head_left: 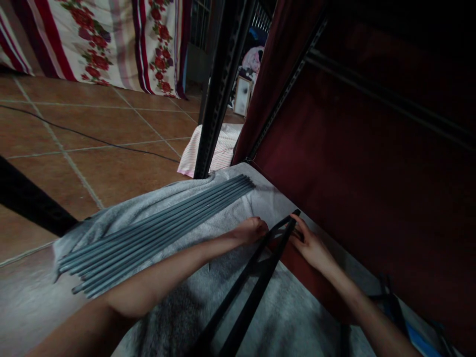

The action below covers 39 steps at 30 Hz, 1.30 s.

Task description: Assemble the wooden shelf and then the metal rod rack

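Taking clock directions from the middle of the view, the black metal frame (256, 292) lies at 5 o'clock, its two bars running from 6 o'clock up to a narrow end at 4 o'clock. The right hand (307, 243) has its fingers and thumb closed on that end; the left hand (253, 230), between 5 and 6 o'clock, is curled narrow just beside the near bar, and whether it grips anything I cannot tell. Long grey rods (159, 228) lie side by side at 8 o'clock, left of the left hand, the left forearm passing close along them. All this rests over a grey blanket (226, 263). A black perforated upright (217, 99) stands at 12 o'clock by the blanket's far edge, and a second dark post (33, 201) slants in at 9 o'clock, both bounding that side. A maroon cloth (372, 163) walls off 3 o'clock, close beyond the right hand. Dark pieces and something blue (414, 337), too dim to name, sit near the right forearm at 4 o'clock. A striped cloth (189, 153) lies at 10 o'clock behind the upright. Past the blanket's left edge, the tiled floor (130, 119) opens wide toward 10 o'clock, crossed by a thin cable (92, 136) and bounded by a flowered curtain (122, 49).
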{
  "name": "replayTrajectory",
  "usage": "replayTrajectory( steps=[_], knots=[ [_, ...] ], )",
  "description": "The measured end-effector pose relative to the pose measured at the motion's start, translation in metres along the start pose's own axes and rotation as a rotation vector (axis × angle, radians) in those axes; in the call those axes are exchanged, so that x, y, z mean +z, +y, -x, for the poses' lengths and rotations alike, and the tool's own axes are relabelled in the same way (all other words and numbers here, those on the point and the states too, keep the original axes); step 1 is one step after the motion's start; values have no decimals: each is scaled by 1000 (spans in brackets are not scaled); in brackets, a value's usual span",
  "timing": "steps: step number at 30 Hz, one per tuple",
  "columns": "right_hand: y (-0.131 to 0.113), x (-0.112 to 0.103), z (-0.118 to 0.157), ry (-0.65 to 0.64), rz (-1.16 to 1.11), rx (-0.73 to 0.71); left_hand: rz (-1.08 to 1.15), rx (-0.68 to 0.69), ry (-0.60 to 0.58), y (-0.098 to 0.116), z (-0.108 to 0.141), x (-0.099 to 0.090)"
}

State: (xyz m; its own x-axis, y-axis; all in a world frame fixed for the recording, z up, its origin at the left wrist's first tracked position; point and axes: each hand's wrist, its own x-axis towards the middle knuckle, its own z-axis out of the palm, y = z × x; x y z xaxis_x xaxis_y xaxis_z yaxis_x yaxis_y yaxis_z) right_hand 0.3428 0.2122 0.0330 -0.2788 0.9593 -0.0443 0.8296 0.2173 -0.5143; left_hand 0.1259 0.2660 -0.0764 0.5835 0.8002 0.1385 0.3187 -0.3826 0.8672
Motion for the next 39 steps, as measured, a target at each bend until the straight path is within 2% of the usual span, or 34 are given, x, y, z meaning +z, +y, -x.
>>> replayTrajectory(
  steps=[4,8,10,13,16,21,27,30,33,35,36,39],
  knots=[
    [4,2,3,55,105,-17,-75,-118,124,-2,39,-27],
    [10,6,4,108,202,-15,-166,-207,189,-6,98,-64],
    [11,8,4,108,240,-9,-217,-221,179,-5,129,-75],
    [11,8,4,94,290,-9,-205,-155,75,-2,164,-75],
    [9,8,4,98,325,-12,-157,-82,11,-5,178,-63],
    [6,8,5,81,336,-25,-140,-39,-27,-17,172,-50],
    [2,5,6,101,256,-37,18,-69,-4,-7,170,-65],
    [3,6,7,132,204,8,279,-151,80,-3,159,-71],
    [5,7,8,171,162,31,629,-225,281,3,129,-70],
    [6,7,8,180,142,39,792,-202,383,11,102,-64],
    [6,7,8,177,131,45,863,-186,406,17,86,-59],
    [1,5,8,147,92,88,987,-131,324,36,39,-38]
  ],
)
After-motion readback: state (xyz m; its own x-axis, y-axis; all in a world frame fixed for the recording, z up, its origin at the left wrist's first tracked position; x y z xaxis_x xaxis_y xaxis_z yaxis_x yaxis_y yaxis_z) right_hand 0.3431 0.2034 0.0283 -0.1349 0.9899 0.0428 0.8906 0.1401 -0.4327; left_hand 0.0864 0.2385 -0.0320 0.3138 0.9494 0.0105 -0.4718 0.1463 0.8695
